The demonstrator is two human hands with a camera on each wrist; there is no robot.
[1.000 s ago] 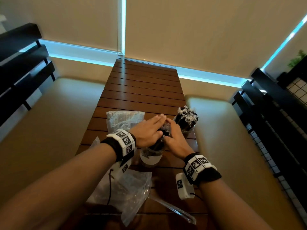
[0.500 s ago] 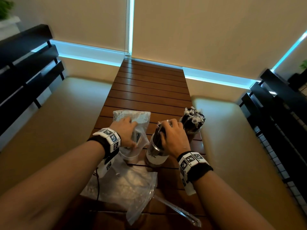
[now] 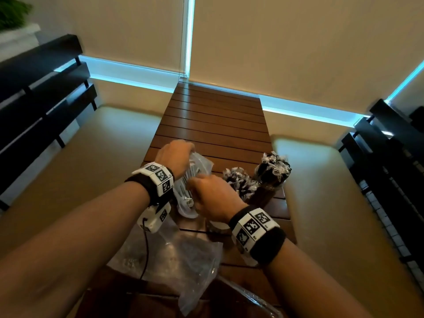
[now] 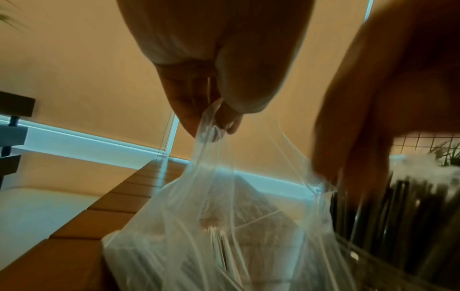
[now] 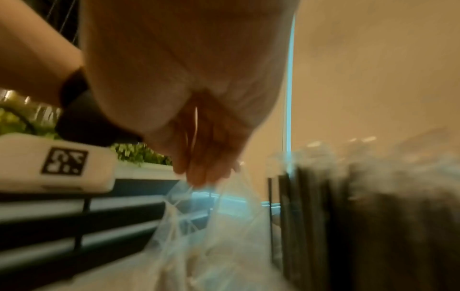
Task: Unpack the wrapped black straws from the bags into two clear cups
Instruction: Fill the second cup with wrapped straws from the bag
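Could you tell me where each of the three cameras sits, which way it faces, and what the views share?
Head: worn on the head, looking forward and down the wooden table; both forearms, the left hand and the right hand show, working a clear bag beside two cups of straws.
Left wrist: under the left wrist, looking along the palm at its pinch grip on the bag's top; the right hand enters at the right.
Right wrist: under the right wrist, looking along its fingers to the bag; blurred.
Shared: all three show the bag and the dark straws.
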